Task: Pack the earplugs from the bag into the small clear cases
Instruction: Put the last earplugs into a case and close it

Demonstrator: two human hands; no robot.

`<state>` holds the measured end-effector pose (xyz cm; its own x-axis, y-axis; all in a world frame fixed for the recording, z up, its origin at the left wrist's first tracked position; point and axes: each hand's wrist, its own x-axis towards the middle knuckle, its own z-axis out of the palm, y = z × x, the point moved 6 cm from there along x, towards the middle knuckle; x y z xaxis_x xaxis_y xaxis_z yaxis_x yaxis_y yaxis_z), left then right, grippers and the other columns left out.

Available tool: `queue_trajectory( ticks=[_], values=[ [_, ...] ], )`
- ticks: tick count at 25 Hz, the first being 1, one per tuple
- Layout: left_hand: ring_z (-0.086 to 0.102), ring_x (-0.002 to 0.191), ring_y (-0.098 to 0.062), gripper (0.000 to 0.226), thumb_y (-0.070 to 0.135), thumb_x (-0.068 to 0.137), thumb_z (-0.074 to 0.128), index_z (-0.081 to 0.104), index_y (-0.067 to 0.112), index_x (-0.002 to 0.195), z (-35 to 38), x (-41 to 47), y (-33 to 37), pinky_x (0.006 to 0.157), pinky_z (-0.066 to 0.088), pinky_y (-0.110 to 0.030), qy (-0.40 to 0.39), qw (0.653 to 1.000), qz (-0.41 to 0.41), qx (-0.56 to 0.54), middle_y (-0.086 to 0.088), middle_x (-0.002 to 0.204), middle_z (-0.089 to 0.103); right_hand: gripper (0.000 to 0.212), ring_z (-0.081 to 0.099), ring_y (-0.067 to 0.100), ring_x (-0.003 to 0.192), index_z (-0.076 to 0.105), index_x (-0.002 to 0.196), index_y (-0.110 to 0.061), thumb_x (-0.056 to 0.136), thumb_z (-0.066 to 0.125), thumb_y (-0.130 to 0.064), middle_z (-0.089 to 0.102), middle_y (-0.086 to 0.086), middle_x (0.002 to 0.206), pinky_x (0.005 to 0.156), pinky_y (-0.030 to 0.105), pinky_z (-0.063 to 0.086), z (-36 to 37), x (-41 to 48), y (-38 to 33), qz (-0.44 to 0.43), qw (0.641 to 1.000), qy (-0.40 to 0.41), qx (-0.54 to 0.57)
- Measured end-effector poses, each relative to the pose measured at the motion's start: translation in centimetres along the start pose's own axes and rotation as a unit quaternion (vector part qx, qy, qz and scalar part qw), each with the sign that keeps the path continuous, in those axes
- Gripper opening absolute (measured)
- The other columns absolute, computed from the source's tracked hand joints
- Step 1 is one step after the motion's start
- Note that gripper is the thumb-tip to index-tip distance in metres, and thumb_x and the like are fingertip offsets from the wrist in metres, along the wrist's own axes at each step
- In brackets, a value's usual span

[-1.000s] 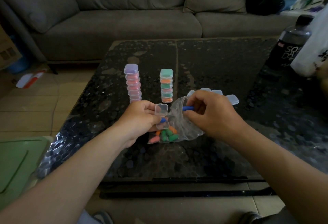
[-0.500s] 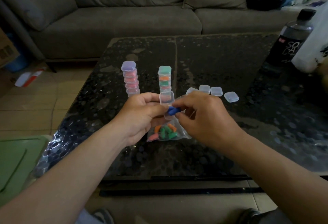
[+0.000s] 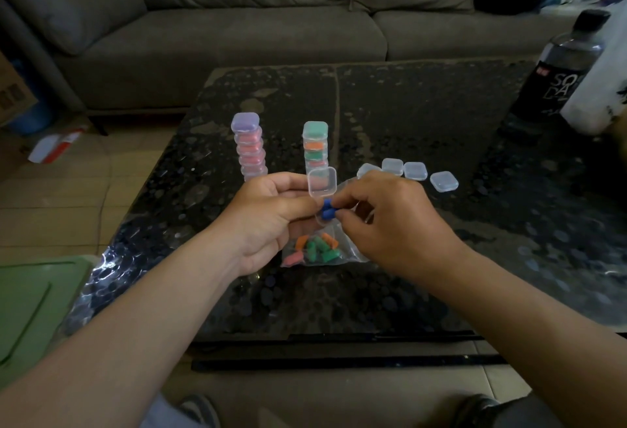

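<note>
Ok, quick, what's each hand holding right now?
Left hand: holding the open clear case.
Right hand: pinching a blue earplug at that case's base.

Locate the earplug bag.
In the head view the bag lies centre on the table, just below the left hand and right hand.

The left hand [image 3: 271, 220] holds a small clear case [image 3: 322, 183] with its lid standing open. The fingers [image 3: 353, 190] of the right hand [image 3: 390, 220] pinch a blue earplug [image 3: 328, 211] at the lower half of this case. Below the hands a clear bag [image 3: 353, 254] lies on the dark worktop [image 3: 407, 105], with orange, green and pink earplugs [image 3: 317, 249] inside. Behind stand two stacks of filled cases [image 3: 249, 146], and four closed empty cases [image 3: 414, 170] lie in a row at the right.
</note>
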<state>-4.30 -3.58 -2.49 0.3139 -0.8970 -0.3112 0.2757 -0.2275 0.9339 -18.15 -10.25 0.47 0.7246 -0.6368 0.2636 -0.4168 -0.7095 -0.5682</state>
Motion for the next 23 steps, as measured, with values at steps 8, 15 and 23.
queue_trajectory(
  ticks=[8, 15, 23],
  values=[
    [0.078, 0.092, -0.025, 0.02, -0.006, 0.093, 0.064, 0.071, 0.002, 0.109, -0.45, 0.0, -0.03, 0.076, 0.064, -0.032, 0.026, 1.0, -0.006, -0.006, -0.016, 0.101, 0.079, 0.021, 0.062, 0.004, 0.08, 0.07, 0.114, -0.026, 0.093, 0.067, -0.021, 0.063, -0.012, 0.095, 0.071, 0.022, 0.057, -0.42, -0.22, -0.05, 0.007, 1.0, 0.021, 0.012],
    [0.078, 0.094, -0.027, 0.02, -0.006, 0.092, 0.065, 0.071, -0.001, 0.111, -0.42, -0.19, 0.13, 0.069, 0.063, -0.029, 0.026, 1.0, -0.003, -0.011, -0.016, 0.104, 0.079, 0.078, 0.053, 0.003, 0.097, 0.03, 0.15, -0.038, 0.085, 0.073, -0.039, 0.047, -0.017, 0.119, 0.084, 0.026, 0.052, -0.02, -0.29, -0.45, 0.007, 0.999, -0.044, 0.003],
    [0.078, 0.097, -0.025, 0.021, -0.002, 0.092, 0.067, 0.072, 0.0, 0.113, -0.4, -0.21, 0.22, 0.073, 0.062, -0.029, -0.018, 1.0, 0.001, 0.022, -0.015, 0.108, 0.078, 0.061, 0.054, 0.001, 0.097, 0.046, 0.141, -0.034, 0.087, 0.073, -0.039, 0.054, -0.015, 0.118, 0.081, 0.018, 0.049, -0.06, -0.23, -0.52, -0.027, 0.999, -0.037, -0.011]
  ],
)
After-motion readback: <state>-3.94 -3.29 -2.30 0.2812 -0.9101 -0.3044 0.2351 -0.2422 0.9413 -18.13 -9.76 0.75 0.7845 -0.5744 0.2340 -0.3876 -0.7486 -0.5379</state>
